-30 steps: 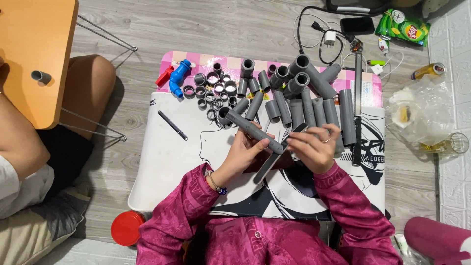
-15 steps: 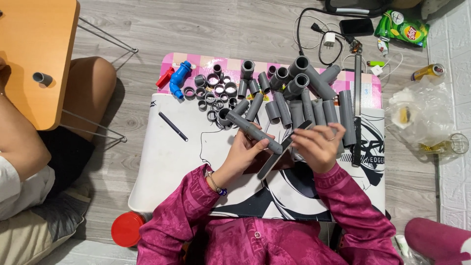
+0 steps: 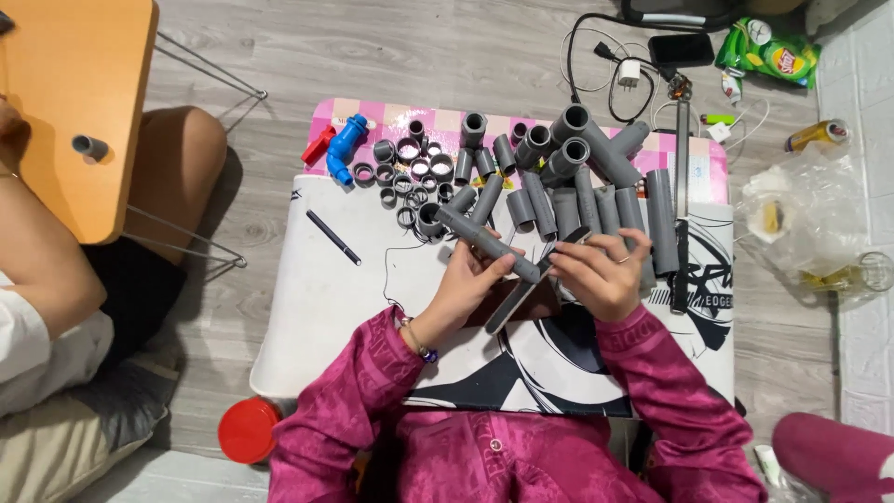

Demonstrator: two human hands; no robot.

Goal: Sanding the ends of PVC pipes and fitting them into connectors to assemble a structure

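My left hand (image 3: 466,284) grips a long grey plastic pipe (image 3: 480,237) that slants up to the left, its near end by my fingers. My right hand (image 3: 605,272) holds a flat grey file-like strip (image 3: 523,291) slanting down to the left, its upper part pressed against the pipe's near end. Both hands hover over a white mat with black drawing (image 3: 354,307). Beyond them lie several grey pipe pieces (image 3: 596,200) and short grey ring fittings (image 3: 410,172).
A blue valve (image 3: 343,147) with a red part (image 3: 317,147) lies at the mat's far left, a black pen (image 3: 333,237) nearer. A seated person's leg (image 3: 177,177) and an orange table (image 3: 74,93) are left. Cables, a charger (image 3: 631,73), a snack bag (image 3: 768,51), a plastic bag (image 3: 805,219), a red lid (image 3: 248,430).
The strip in my right hand has slid slightly along the pipe's end. The pipe and both hands stay in nearly the same place.
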